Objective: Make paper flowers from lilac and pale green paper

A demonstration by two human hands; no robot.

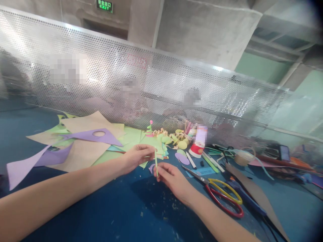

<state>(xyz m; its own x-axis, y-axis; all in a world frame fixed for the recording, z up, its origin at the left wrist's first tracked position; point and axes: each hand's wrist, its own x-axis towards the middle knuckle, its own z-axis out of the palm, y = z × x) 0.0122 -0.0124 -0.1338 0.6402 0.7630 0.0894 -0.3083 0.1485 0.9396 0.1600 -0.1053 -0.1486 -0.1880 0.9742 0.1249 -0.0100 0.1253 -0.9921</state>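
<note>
Between my two hands a thin light-green paper strip [156, 159] is held nearly upright above the blue table. My left hand [142, 154] pinches its top end. Lower down, my right hand [168, 173] pinches the bottom end between thumb and fingers. Just behind the right hand a small purple paper piece [151, 168] shows in part. Scissors [214, 188] with one yellow and one red handle lie beside my right forearm, blades pointing toward the hands. A purple paper oval [182, 158] lies beyond the right hand.
Cut purple paper [108, 135] and tan sheets [85, 156] spread at the left. A red-and-white cup [196, 150], a white marker [191, 160] and yellow-green paper curls [180, 141] stand or lie ahead. A glue gun [248, 196] lies at right. A perforated metal screen [151, 87] borders the table.
</note>
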